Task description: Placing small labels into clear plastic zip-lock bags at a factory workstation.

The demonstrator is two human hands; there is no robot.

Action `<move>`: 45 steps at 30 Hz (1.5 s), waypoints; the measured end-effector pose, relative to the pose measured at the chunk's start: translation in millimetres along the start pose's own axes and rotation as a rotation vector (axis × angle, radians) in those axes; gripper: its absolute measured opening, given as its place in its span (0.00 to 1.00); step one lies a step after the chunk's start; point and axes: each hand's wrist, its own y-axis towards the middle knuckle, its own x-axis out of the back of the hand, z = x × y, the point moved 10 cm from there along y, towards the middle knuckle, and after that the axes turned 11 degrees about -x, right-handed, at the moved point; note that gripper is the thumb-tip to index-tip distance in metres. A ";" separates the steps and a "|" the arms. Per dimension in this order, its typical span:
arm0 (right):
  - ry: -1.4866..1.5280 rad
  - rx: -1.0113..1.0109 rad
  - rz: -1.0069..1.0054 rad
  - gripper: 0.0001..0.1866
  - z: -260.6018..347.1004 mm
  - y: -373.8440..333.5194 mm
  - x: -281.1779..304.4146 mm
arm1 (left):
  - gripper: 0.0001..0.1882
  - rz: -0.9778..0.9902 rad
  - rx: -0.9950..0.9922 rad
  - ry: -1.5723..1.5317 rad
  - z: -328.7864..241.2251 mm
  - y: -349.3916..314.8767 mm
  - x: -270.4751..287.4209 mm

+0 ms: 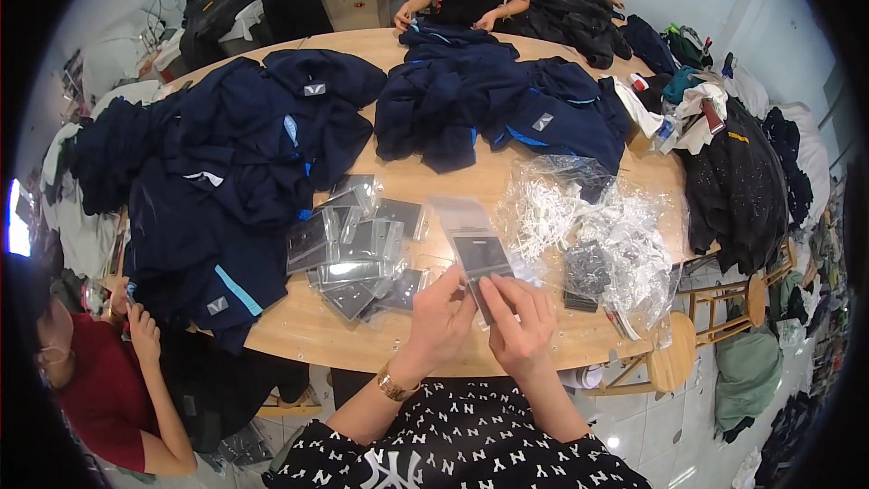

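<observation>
- Card (478, 252): dark, in both hands above the near side of the table (425, 172), between the sleeved pile and the clear bag. A clear sleeve (460, 214) extends past its far end. Whether the card is fully seated cannot be determined.
- Left hand (441, 315): grasping the card and sleeve at the left edge, fingers bent.
- Right hand (522, 319): grasping the same item near its lower right, fingertips on the face.
- Risk, creasing: thin film could buckle or a corner snag, if the card is pushed in askew or pinched too hard.
- Risk, slipping: the card could skew or drop, if one hand lets go before the other has it firmly; the film looks slick.
- Risk, pile (362, 263): sleeved cards overlap loosely at the left; a brush from the left forearm could spread them toward the navy garments (226, 163).
- Risk, tangling: white strings (548, 217) lie bunched with the bag (634, 254) at the right; a careless reach could drag both over the stacked cards (579, 302) beside them.
</observation>
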 end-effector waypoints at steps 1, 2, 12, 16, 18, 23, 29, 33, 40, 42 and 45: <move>-0.002 0.024 0.060 0.19 -1.2 0.1 -4.9 | 0.05 -0.009 0.085 -0.128 8.0 -0.8 -1.0; -0.003 0.025 0.059 0.19 -2.2 3.1 -0.8 | 0.05 -0.010 0.084 -0.129 10.2 -1.2 0.4; 0.424 -0.079 0.163 0.31 -25.2 6.9 -20.1 | 0.13 0.134 -0.015 -0.237 1.1 -5.2 -17.0; 0.516 -0.279 0.119 0.27 -52.6 4.0 -28.5 | 0.13 0.302 0.088 -0.045 14.5 -10.0 -24.9; 0.459 -0.198 0.114 0.25 -48.9 2.7 -31.1 | 0.12 0.257 0.100 -0.050 11.7 -4.7 -22.7; 0.630 -0.187 0.219 0.24 -40.7 0.9 -41.3 | 0.16 0.098 0.080 -0.190 13.5 -5.1 -3.5; 0.901 -0.483 0.168 0.24 -67.9 -9.9 -41.1 | 0.13 0.222 0.078 -0.098 29.0 -11.0 -19.2; 1.231 -0.732 0.024 0.23 -96.0 -25.8 -65.1 | 0.12 0.260 -0.040 0.005 22.7 -12.0 -28.9; 1.105 -0.614 0.038 0.20 -95.1 -18.9 -45.5 | 0.13 0.253 -0.002 -0.174 40.3 -17.6 -27.0; 0.752 -0.357 0.055 0.21 -80.2 -8.7 -23.9 | 0.13 0.189 -0.016 -0.291 24.8 -9.4 -23.4; 0.731 -0.358 0.128 0.22 -66.0 -0.1 -12.2 | 0.14 0.212 0.209 -0.321 46.7 -14.2 -28.5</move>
